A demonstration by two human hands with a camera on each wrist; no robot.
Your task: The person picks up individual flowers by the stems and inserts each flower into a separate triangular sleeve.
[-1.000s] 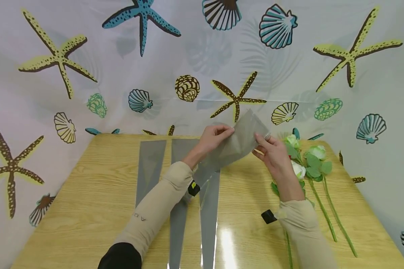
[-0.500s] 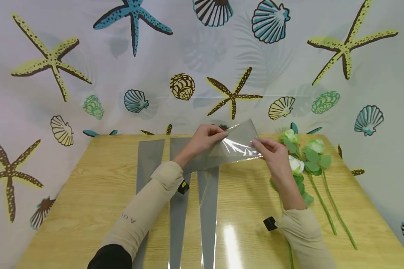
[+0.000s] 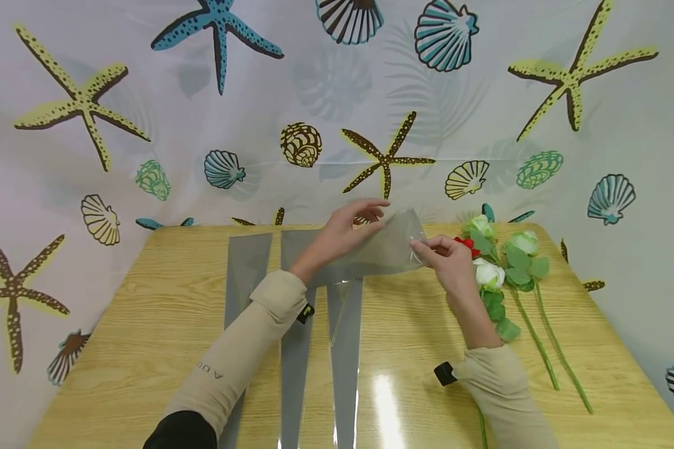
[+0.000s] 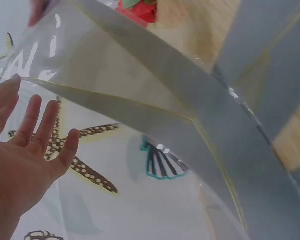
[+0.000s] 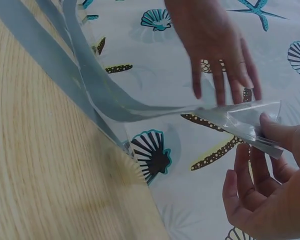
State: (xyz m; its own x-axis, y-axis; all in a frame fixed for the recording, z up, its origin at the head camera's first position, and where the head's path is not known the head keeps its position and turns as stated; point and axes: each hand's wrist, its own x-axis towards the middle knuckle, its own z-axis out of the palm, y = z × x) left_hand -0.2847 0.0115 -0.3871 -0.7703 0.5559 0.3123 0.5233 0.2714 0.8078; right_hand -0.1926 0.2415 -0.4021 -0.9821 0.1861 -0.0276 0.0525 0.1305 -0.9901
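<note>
A long grey-backed, clear-fronted plastic flower sleeve [image 3: 371, 252] is held up over the back of the table, bent near its raised end. My right hand [image 3: 446, 259] pinches that end between thumb and fingers, as the right wrist view also shows at the folded clear film [image 5: 250, 122]. My left hand [image 3: 345, 231] is beside the sleeve's upper edge, its fingers extended and apart from the thumb. In the left wrist view, my left hand [image 4: 27, 155] has its thumb side close to the film edge; whether it touches cannot be told.
More grey flower sleeves [image 3: 345, 362] lie lengthwise on the wooden table [image 3: 146, 324]. At the right are artificial flowers: white roses [image 3: 488, 274], a red bloom [image 3: 467, 245] and long green stems [image 3: 561, 349]. A shell-and-starfish patterned cloth [image 3: 292, 81] hangs behind the table.
My left hand has loosened its pinch on the sleeve and spread its fingers. The raised end has come lower and slightly left, with my right hand still pinching it.
</note>
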